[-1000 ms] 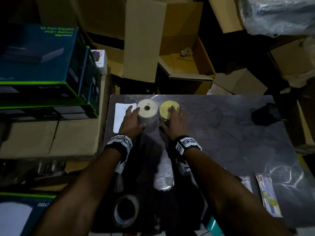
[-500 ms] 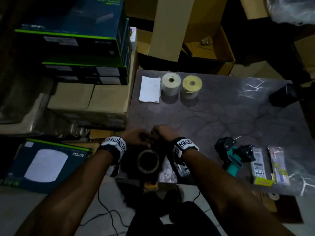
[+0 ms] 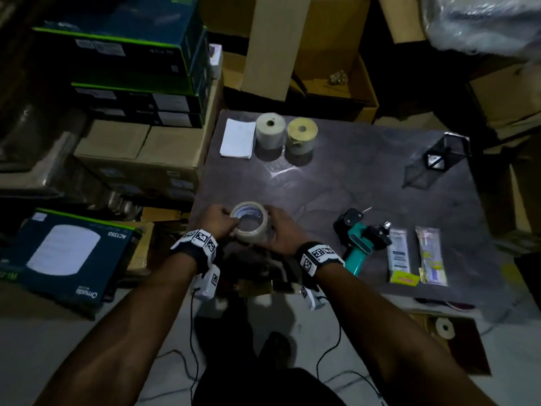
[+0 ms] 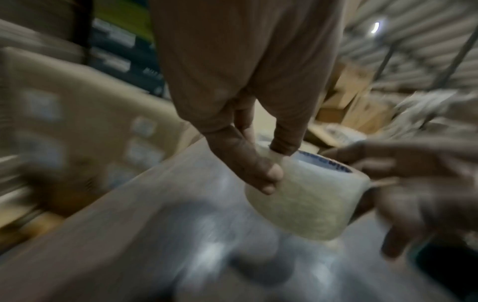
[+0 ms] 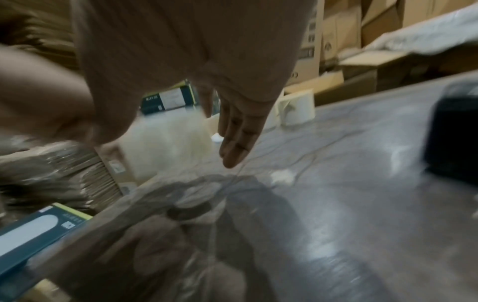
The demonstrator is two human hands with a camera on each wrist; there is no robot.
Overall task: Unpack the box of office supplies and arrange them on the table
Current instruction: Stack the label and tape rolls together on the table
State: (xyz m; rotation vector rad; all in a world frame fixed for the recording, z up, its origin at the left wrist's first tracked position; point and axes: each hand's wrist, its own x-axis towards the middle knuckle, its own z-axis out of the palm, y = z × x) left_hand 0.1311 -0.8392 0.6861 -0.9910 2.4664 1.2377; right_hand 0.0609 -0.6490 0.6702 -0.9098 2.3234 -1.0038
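A roll of clear packing tape [image 3: 250, 222] with a blue-printed core is held just above the near left part of the dark marbled table [image 3: 336, 183]. My left hand [image 3: 221, 219] pinches its left rim, and in the left wrist view the thumb lies on the tape roll's [image 4: 310, 200] outer wall with a finger over the top edge. My right hand [image 3: 281, 232] cups the right side. In the right wrist view the roll [image 5: 168, 141] is a pale blur beside my right fingers [image 5: 235, 139].
At the table's far left lie a white paper pad [image 3: 237, 138], a white roll [image 3: 270, 130] and a yellow roll [image 3: 301, 133]. A teal tape dispenser [image 3: 361, 238] and two packets [image 3: 399, 256] lie near right, a black object [image 3: 439, 159] far right. Stacked boxes [image 3: 140, 142] crowd the left.
Both hands left the two rolls at the far edge and came back to the near edge. They took hold of the tape roll and lifted it over the table.
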